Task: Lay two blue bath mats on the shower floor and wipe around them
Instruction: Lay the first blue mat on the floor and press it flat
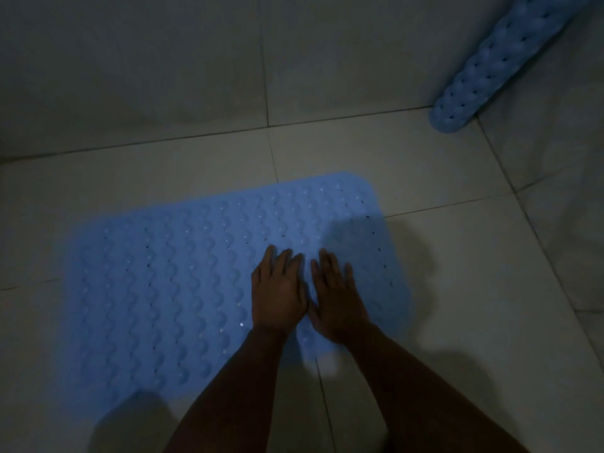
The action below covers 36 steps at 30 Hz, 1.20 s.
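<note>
The flat mat takes up the middle of the floor, with both hands pressed side by side on its right part. Bare tile runs along its far edge up to the wall, and more lies open to the right. A second mat leans in the far right corner, seemingly rolled, blocking that spot, well apart from the flat one.

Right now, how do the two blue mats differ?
The flat mat lies spread on the floor tiles; the rolled mat leans in the corner. The left hand and right hand press on the flat mat; nothing touches the rolled mat. Both are blue, bumpy and perforated.
</note>
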Tool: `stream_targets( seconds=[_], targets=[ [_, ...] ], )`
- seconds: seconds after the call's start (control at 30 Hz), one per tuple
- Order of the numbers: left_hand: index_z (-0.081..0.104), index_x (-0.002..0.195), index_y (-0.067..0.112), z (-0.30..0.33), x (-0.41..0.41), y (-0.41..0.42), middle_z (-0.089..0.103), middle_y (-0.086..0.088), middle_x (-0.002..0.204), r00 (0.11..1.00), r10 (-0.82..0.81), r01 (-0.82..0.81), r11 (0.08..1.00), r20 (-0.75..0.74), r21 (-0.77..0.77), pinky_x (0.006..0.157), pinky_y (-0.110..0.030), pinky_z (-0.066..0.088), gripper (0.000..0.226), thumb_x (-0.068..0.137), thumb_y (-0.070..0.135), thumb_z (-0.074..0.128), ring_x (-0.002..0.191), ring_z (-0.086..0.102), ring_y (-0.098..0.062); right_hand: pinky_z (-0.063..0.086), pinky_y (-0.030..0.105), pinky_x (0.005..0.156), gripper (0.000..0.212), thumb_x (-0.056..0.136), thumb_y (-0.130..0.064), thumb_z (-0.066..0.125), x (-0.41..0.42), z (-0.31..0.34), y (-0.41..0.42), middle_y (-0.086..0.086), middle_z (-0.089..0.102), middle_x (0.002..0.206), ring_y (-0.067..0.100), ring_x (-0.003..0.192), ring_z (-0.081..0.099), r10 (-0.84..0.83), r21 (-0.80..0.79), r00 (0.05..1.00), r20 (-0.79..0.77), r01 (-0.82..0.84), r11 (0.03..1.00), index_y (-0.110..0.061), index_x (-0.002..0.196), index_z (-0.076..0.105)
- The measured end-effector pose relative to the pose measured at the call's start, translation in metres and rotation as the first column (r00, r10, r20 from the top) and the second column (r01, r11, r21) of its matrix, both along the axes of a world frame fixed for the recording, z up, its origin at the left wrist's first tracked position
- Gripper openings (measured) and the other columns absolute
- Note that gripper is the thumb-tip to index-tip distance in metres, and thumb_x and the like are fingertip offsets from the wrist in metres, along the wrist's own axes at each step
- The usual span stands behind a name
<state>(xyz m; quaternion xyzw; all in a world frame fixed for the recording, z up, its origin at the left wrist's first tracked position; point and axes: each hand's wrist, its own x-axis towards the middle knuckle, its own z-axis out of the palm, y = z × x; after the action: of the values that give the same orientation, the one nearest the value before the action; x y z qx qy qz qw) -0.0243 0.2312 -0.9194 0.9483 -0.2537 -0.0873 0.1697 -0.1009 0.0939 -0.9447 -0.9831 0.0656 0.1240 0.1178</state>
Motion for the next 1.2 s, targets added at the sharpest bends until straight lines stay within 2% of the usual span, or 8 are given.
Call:
stream_targets(
  seconds=[0.07,0.27,0.5,0.57,0.67,0.77,0.9,1.2],
  targets=[
    [0.058,0.140,0.019,-0.004,0.000,0.008,0.054,-0.007,0.149,1.000,-0.002,0.002,1.000,0.018,0.006,0.110,-0.049,0.039,0.057,0.087,0.032,0.042,0.150,0.033,-0.033,0.007,0.061,0.123,0.083,0.096,-0.056,0.038,-0.005,-0.007,0.006,0.020,0.006,0.167,0.034,0.155,0.000,-0.015,-0.046,1.000,0.012,0.015,0.999,-0.006,0.159,0.016],
    [0.055,0.142,0.021,-0.022,0.006,0.027,0.046,-0.008,0.156,0.998,0.018,-0.018,1.000,0.061,-0.002,0.115,-0.053,0.033,0.052,0.091,0.032,0.052,0.153,0.025,-0.033,0.012,0.060,0.122,0.082,0.098,-0.061,0.037,-0.005,-0.014,0.011,0.014,0.008,0.168,0.029,0.156,0.004,-0.059,-0.039,0.988,0.144,0.065,0.997,-0.009,0.159,0.019],
    [0.055,0.143,0.019,-0.019,0.007,0.045,0.044,-0.010,0.157,0.995,0.012,-0.013,1.000,0.103,0.001,0.118,-0.057,0.028,0.051,0.094,0.033,0.049,0.155,0.021,-0.034,-0.003,0.055,0.124,0.096,0.092,-0.076,0.022,0.001,-0.005,0.010,0.010,-0.008,0.168,0.027,0.156,-0.009,-0.051,0.005,0.998,-0.019,0.052,0.999,-0.012,0.161,0.001],
    [0.053,0.144,0.020,-0.014,0.006,0.044,0.042,-0.010,0.158,0.997,0.001,-0.002,1.000,0.082,0.015,0.118,-0.058,0.027,0.052,0.095,0.035,0.046,0.155,0.020,-0.035,0.001,0.051,0.125,0.095,0.089,-0.076,0.013,0.012,0.007,0.004,0.007,-0.002,0.169,0.025,0.156,-0.001,-0.072,0.059,0.993,-0.098,0.078,0.995,-0.015,0.161,0.011],
    [0.050,0.148,0.020,-0.015,-0.001,0.035,0.038,-0.012,0.161,0.998,-0.050,0.049,0.998,0.044,0.027,0.118,-0.058,0.028,0.055,0.094,0.032,0.052,0.155,0.017,-0.036,0.035,0.042,0.117,0.083,0.086,-0.070,0.020,0.048,0.039,-0.017,0.005,0.046,0.154,0.027,0.141,0.044,-0.187,0.186,0.969,-0.162,0.216,0.959,-0.019,0.143,0.053],
    [0.039,0.156,0.018,-0.028,-0.017,0.021,0.021,-0.015,0.168,0.985,-0.174,0.173,0.984,0.007,0.041,0.116,-0.063,0.027,0.062,0.097,0.034,0.052,0.156,0.009,-0.040,0.051,0.042,0.099,0.048,0.094,-0.048,0.045,0.082,0.060,-0.037,0.008,0.069,0.126,0.031,0.117,0.064,-0.211,0.255,0.974,-0.080,0.224,0.941,-0.017,0.122,0.069],
    [0.022,0.162,0.018,-0.036,-0.034,0.011,0.007,-0.015,0.170,0.982,-0.182,0.178,0.980,0.039,0.090,0.122,-0.065,0.014,0.080,0.099,0.066,0.039,0.157,0.002,-0.039,0.054,0.046,0.089,0.041,0.091,-0.039,0.047,0.086,0.053,-0.040,0.008,0.072,0.112,0.032,0.105,0.065,-0.201,0.244,0.974,0.108,0.170,0.955,-0.015,0.113,0.072],
    [0.029,0.160,0.019,-0.042,-0.033,0.010,0.011,-0.014,0.170,0.981,-0.183,0.177,0.981,0.060,0.083,0.120,-0.064,0.016,0.087,0.094,0.076,0.038,0.157,0.004,-0.036,0.048,0.041,0.088,0.023,0.090,-0.028,0.055,0.078,0.012,-0.043,0.003,0.068,0.115,0.028,0.111,0.059,-0.102,0.163,0.923,0.370,0.043,0.986,-0.017,0.102,0.072]
  ],
)
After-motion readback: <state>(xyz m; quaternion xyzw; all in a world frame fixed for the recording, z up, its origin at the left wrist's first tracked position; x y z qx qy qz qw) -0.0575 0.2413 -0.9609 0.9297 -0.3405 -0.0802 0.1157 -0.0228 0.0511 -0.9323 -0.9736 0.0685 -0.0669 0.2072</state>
